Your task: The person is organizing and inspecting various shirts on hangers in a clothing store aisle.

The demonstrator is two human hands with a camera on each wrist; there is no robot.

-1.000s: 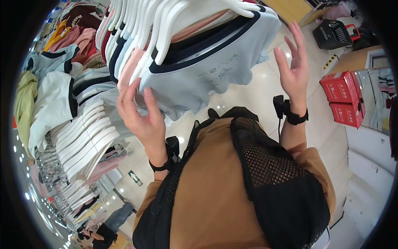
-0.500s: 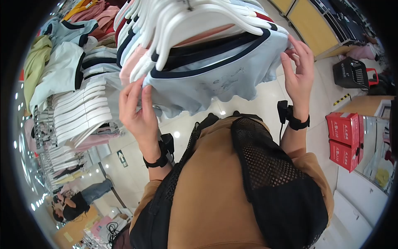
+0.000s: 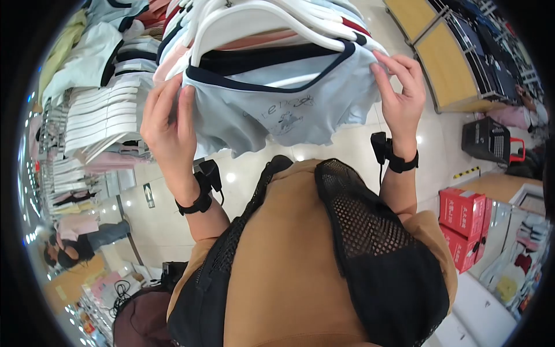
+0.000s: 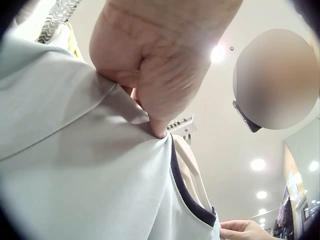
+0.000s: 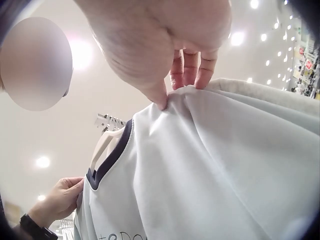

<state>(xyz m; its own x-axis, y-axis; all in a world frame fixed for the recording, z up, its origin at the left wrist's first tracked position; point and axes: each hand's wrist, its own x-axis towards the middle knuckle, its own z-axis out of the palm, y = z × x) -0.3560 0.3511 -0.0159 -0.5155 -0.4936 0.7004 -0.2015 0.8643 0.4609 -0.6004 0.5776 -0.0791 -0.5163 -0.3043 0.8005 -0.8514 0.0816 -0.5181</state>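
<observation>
A light blue T-shirt [image 3: 231,115] with a dark navy neckband and a printed front hangs on a white hanger [image 3: 260,20] at the front of a packed rail. My left hand [image 3: 170,124] pinches its shoulder on the left, thumb in front and fingers behind. At the opposite shoulder my right hand [image 3: 402,95] pinches the cloth between thumb and fingers. The left wrist view shows the left thumb pressed on the shirt [image 4: 90,165] right beside the neckband. In the right wrist view the right fingertips [image 5: 190,82] gather the shoulder fabric.
More white hangers [image 3: 101,118] with folded-over garments fill the rack at left. Red boxes [image 3: 462,217] and a black shopping basket [image 3: 485,139] stand on the floor at right. A wooden display unit [image 3: 433,55] is at back right. Another person [image 3: 81,237] is at far left.
My right hand, at first apart from the shirt, has come to its shoulder and pinched it. The left hand has taken hold too. The shirt now faces me more squarely, its neckline spread.
</observation>
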